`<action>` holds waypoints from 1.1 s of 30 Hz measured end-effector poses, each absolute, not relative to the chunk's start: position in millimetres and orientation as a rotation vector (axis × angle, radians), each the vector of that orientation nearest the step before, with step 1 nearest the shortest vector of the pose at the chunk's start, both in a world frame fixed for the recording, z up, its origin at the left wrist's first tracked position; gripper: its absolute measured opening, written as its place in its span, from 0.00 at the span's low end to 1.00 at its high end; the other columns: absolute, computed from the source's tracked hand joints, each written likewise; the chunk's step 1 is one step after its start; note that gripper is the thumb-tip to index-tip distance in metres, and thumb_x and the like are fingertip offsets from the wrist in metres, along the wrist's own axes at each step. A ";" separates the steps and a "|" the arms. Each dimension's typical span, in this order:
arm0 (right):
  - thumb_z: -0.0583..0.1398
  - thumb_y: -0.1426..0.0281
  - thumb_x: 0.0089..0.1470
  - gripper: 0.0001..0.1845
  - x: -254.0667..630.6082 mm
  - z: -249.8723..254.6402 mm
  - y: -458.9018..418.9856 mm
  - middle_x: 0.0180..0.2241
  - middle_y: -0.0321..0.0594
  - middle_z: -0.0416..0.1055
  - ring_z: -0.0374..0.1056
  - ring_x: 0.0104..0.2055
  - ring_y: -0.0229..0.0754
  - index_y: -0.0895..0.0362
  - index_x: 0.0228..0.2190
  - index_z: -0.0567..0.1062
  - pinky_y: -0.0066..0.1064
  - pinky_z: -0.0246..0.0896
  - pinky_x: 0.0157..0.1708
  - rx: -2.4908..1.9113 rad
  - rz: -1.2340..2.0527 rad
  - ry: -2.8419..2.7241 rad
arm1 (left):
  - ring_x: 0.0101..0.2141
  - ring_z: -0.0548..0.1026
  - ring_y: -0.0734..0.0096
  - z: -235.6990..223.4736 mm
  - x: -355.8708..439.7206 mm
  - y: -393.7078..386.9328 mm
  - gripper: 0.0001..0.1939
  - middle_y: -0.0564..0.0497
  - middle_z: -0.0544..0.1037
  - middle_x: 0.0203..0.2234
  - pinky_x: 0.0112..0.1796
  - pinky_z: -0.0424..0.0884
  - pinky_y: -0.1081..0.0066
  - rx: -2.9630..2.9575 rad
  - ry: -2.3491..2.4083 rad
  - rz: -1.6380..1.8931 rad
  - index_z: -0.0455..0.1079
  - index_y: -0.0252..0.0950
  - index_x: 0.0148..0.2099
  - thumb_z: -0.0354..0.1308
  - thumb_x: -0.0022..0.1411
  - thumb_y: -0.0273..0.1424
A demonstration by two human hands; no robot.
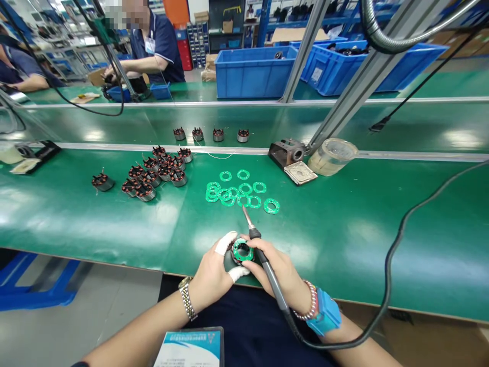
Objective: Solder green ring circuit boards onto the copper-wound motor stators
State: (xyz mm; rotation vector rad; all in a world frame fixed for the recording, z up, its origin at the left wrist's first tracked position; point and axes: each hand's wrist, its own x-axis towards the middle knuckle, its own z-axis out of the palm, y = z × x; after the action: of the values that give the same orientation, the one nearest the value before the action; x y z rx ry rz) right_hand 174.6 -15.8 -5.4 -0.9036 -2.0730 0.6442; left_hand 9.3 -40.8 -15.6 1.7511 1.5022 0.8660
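My left hand (216, 270), with white covers on its thumb and a finger, grips a motor stator (234, 258) near the table's front edge. On top of the stator lies a green ring-shaped circuit board (250, 253). A soldering iron (272, 281) is held in my right hand (284, 272), its tip pointing away from me toward the loose boards. The right thumb and forefinger also touch the ring board's right side. Just beyond are several loose green ring boards (245, 188), some overlapping. To their left stands a cluster of wound stators (148, 177).
A soldering iron stand (287, 152) with a sponge pad (300, 173) stands beside a plastic tub (332, 156). The iron's cable (388, 265) loops along the right. Several stators (218, 134) line the conveyor behind. Blue bins (255, 74) and a co-worker (160, 48) are farther back.
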 end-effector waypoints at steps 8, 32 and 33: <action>0.55 0.69 0.56 0.13 172.9 -3.1 -15.0 0.36 0.42 0.72 0.72 0.36 0.41 0.54 0.44 0.62 0.29 0.70 0.38 -0.862 0.622 -2.097 | 0.46 0.73 0.58 -13.4 8.9 -40.5 0.30 0.43 0.74 0.45 0.47 0.70 0.58 1.767 1.504 0.823 0.57 0.36 0.55 0.62 0.49 0.30; 0.58 0.65 0.54 0.19 178.7 -8.2 -16.7 0.45 0.50 0.69 0.69 0.47 0.45 0.56 0.46 0.60 0.34 0.68 0.45 -0.866 0.677 -2.097 | 0.50 0.70 0.60 -15.9 -4.4 -41.7 0.37 0.43 0.70 0.51 0.49 0.69 0.60 1.911 1.333 0.818 0.46 0.38 0.61 0.59 0.53 0.30; 0.58 0.66 0.54 0.20 179.9 -8.7 -17.4 0.47 0.51 0.69 0.68 0.48 0.46 0.56 0.46 0.60 0.35 0.67 0.46 -0.873 0.665 -2.091 | 0.50 0.69 0.62 -13.4 -10.9 -40.8 0.36 0.43 0.69 0.51 0.49 0.69 0.61 1.963 1.265 0.793 0.45 0.39 0.62 0.58 0.55 0.30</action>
State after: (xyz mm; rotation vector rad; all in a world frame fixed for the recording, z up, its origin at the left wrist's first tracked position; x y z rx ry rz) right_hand 179.9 -17.4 -8.7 -0.8730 -2.0906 0.6649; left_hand -10.9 -40.8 -13.4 1.9630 1.2646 0.7927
